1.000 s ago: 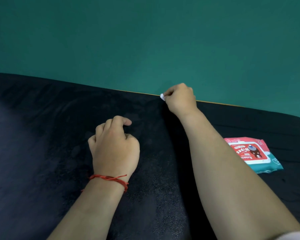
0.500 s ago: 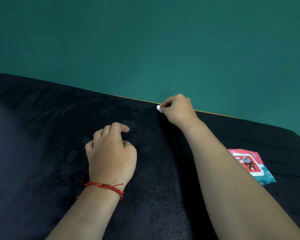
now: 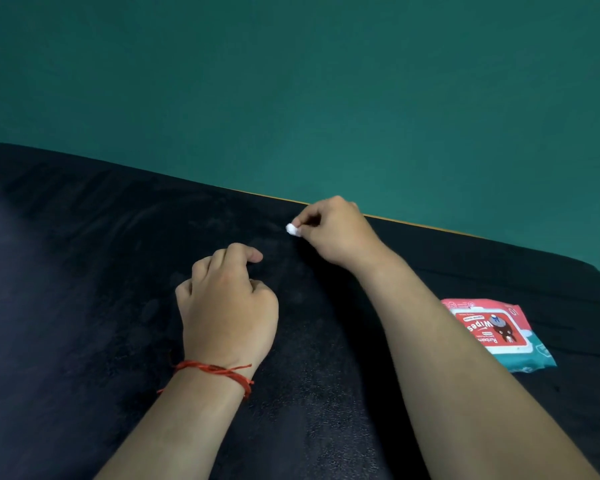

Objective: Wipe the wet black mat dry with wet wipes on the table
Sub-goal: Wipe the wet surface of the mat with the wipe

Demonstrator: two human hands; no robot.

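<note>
- Black mat (image 3: 84, 306) covers the table from the near edge to the far edge, and your right hand (image 3: 336, 233) is on it close to the far edge, a little right of the middle
- A second ago that hand held the wad of wipe (image 3: 292, 230) right at the mat's far border; it has since drawn back toward you, so the wad now sits clearly inside that edge and slightly further left
- Your left hand (image 3: 227, 306) has kept its place near the middle of the mat, and the pack of wet wipes (image 3: 496, 332) lies as before toward the right edge
- Your right hand is knuckles up, with the forearm reaching in from the near right corner; thumb and forefinger pinch the small white wad and the other fingers are curled in behind it
- Your left hand rests back up on the mat, fingers loosely curled under, forefinger crooked forward, holding nothing; a red string bracelet (image 3: 215, 370) circles the wrist
- You can see the mat is dark and plush, with paler dull smears around and between your hands and fine glinting specks toward the near edge
- A thin orange strip of table (image 3: 430, 226) shows along the far edge
</note>
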